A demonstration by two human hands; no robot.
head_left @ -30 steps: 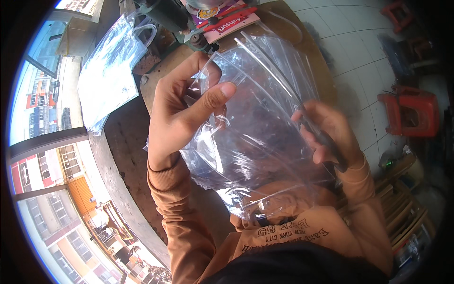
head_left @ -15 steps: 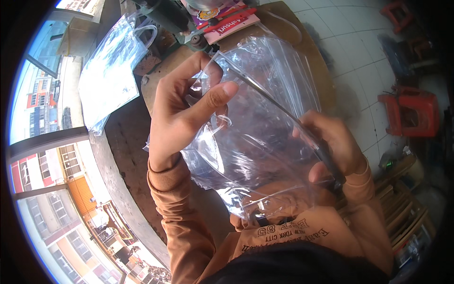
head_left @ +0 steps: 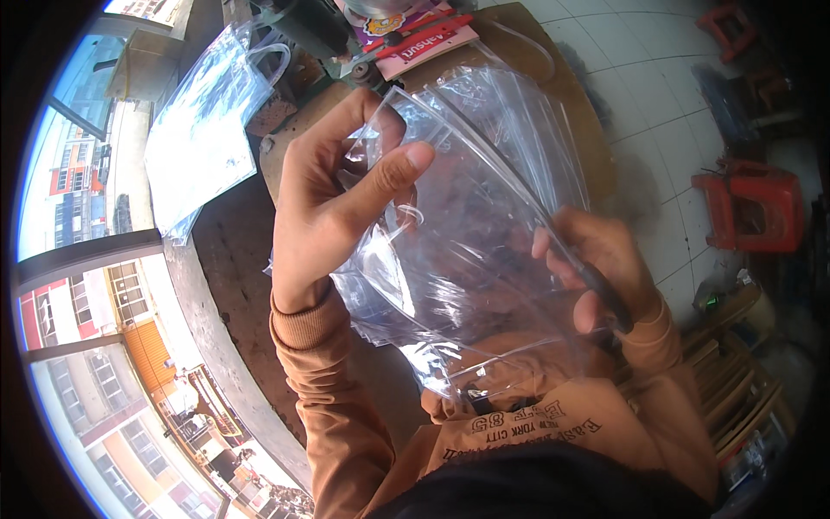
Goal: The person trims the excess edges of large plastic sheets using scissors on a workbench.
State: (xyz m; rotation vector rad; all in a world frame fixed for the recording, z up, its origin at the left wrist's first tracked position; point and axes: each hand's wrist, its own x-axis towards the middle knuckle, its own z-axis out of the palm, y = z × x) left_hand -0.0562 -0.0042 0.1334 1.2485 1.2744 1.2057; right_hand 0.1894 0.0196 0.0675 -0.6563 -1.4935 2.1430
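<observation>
A large clear plastic bag [head_left: 484,251] is spread between my hands, crinkled and shiny. My left hand [head_left: 337,199] has its bent fingers and thumb around the bag's upper left part, with some fingertips seen through the plastic. My right hand [head_left: 605,264] is closed around the lower end of a long slender strip [head_left: 532,199], dark near the hand and paler higher up. This strip runs slantwise along the bag's edge, up towards the left fingers. Whether it is part of the bag or a separate piece, I cannot tell.
Another clear bag with a looped handle [head_left: 203,130] lies on the left by the window. A dark machine [head_left: 311,35] stands at the far side of the brown table [head_left: 596,147], beside a red tool [head_left: 424,35] on a pink printed item. Red stools [head_left: 748,208] stand on the tiled floor, right.
The right hand and the strip's lower end have shifted slightly, and the right fingers have changed position. More of the strip's upper part looks pale. My left hand has barely moved.
</observation>
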